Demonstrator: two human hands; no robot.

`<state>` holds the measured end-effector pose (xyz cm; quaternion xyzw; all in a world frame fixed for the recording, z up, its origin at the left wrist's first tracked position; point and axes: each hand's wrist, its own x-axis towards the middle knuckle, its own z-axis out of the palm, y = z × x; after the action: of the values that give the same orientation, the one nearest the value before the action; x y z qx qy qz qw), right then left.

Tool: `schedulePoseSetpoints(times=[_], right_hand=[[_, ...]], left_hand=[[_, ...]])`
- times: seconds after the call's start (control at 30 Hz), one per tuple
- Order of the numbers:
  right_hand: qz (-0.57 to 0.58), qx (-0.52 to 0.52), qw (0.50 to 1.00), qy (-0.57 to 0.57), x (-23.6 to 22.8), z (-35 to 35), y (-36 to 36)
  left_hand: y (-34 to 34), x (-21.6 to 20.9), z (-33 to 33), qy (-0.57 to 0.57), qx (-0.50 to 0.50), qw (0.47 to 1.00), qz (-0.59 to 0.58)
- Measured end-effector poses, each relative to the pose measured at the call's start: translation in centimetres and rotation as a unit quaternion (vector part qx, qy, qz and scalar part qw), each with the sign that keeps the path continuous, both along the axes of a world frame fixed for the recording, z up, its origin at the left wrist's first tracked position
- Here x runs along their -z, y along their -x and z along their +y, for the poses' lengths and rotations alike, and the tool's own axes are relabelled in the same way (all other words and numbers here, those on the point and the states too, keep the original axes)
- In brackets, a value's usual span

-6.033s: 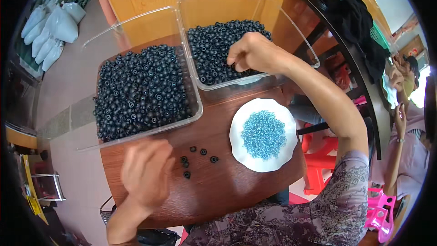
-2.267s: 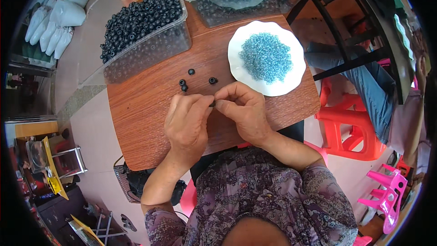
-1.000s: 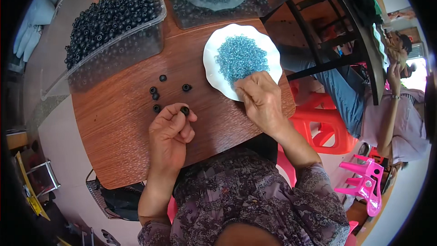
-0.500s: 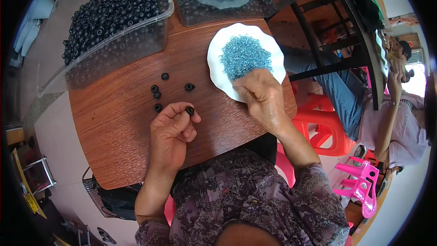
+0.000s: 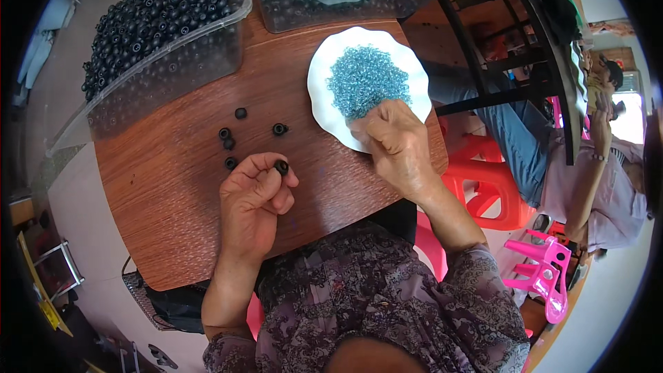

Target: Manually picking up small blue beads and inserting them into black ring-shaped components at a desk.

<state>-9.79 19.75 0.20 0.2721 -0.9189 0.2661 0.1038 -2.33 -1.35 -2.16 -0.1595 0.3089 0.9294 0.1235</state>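
A black bead (image 5: 281,167) is pinched between the thumb and index finger of the left grip (image 5: 246,193). To the right of that grip, small blue beads (image 5: 366,76) are heaped on a white scalloped plate (image 5: 321,107); over the heap's near edge, the right grip (image 5: 400,145) is held narrow — whether anything is pinched there cannot be told. Beyond the left grip, loose black beads (image 5: 279,129) are scattered on the brown counter (image 5: 173,214) — farther off, more are held in a clear bin (image 5: 207,59).
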Motion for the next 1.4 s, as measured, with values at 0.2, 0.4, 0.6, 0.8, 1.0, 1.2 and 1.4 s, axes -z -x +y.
schedulePoseSetpoints(times=[0.2, 0.4, 0.6, 0.8, 1.0, 1.2, 1.4], right_hand=[[0.021, 0.028, 0.999, -0.004, -1.0, 0.5, -0.3], [-0.023, 0.007, 1.0, -0.008, -0.4, 0.7, -0.4], [-0.064, -0.004, 0.998, 0.029, -0.7, 0.8, -0.4], [-0.078, -0.013, 0.996, 0.033, -0.5, 1.0, -0.4], [-0.031, -0.009, 0.999, -0.005, -0.7, 0.9, -0.4], [-0.032, -0.037, 0.997, 0.058, -1.1, 0.2, -0.7], [-0.074, -0.088, 0.979, 0.166, -1.4, -2.3, -1.9]], left_hand=[[-0.2, 0.1, -0.1, -0.006, -0.004, 1.0, -0.001], [-0.2, 0.3, -0.1, -0.004, -0.007, 1.0, 0.006], [-0.3, 0.5, -0.1, -0.002, -0.006, 1.0, 0.012], [-0.2, 0.5, -0.1, 0.001, -0.005, 1.0, 0.014], [-0.2, 0.4, 0.1, 0.014, -0.008, 1.0, 0.019], [-0.3, 0.4, 0.1, 0.023, -0.006, 0.999, 0.022], [-0.6, 0.4, 0.1, 0.007, -0.01, 1.0, 0.006]])
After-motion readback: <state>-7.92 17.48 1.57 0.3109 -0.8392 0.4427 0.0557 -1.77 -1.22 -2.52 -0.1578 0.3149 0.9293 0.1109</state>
